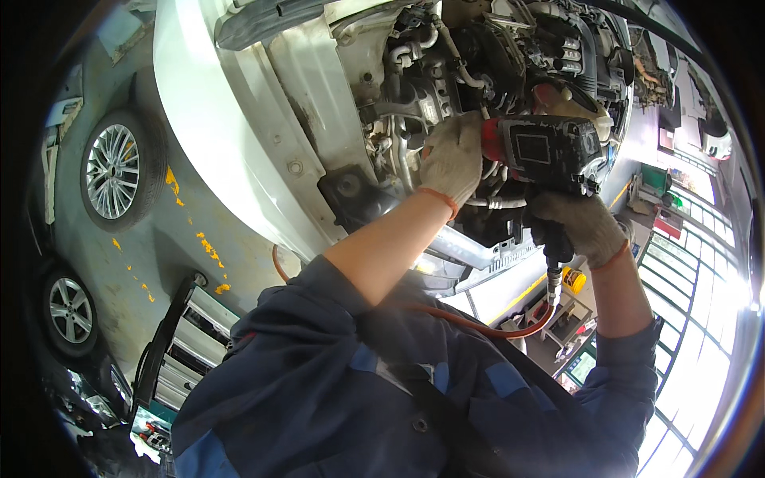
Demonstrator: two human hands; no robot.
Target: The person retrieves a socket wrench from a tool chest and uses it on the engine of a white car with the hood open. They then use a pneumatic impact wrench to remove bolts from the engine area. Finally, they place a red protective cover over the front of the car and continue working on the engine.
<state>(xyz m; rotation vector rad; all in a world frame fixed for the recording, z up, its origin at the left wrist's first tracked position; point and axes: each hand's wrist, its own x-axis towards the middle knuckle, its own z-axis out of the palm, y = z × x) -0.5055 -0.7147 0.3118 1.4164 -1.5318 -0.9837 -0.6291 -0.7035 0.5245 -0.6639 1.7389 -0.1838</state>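
Note:
A black pneumatic impact wrench with a red front (pixel 550 151) is raised among the engine parts of a white car (pixel 207 127). My right hand (pixel 578 223), in a greyish knit glove, is closed on its handle, from which an orange air hose (pixel 502 331) runs on a metal fitting. My left hand (pixel 453 155), gloved the same way, has curled fingers right beside the wrench's red front; what they grip is hidden. Around both hands are metal pipes, brackets and hoses (pixel 410 119).
At the left, a loose wheel (pixel 111 171) is on the grey floor, near a dark car (pixel 72 319) and a large panelled object (pixel 179 350). Carts (pixel 558 327), a yellow bucket (pixel 574 280) and a bright windowed wall (pixel 685 319) are at the right.

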